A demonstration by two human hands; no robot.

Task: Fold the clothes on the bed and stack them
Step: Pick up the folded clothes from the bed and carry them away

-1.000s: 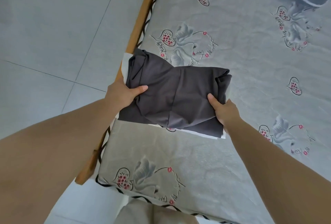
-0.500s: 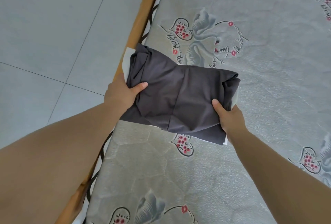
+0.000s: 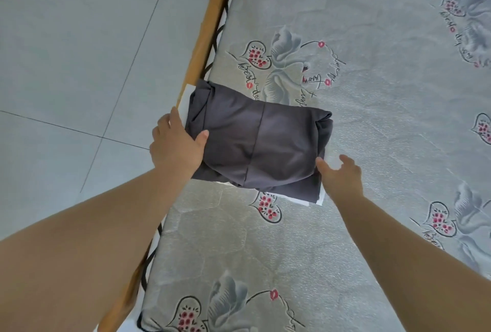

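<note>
A: What carries it?
B: A bed point(image 3: 372, 145), grey floral sheet, wooden rail, tiled floor point(image 3: 79, 66) beyond its left edge.
A: The garment?
B: Dark grey folded cloth point(image 3: 255, 145) at that edge, over white cloth point(image 3: 317, 200). Left hand point(image 3: 176, 147) holds it; right hand point(image 3: 340, 175) loose, just beside.

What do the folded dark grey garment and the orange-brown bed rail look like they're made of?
The folded dark grey garment looks like a soft, matte knit or jersey fabric: it drapes in smooth folds, shows a stitched seam and has no shine. The orange-brown bed rail looks like smooth finished wood, judging by its warm, even colour and straight edge, though no grain shows clearly.
</note>
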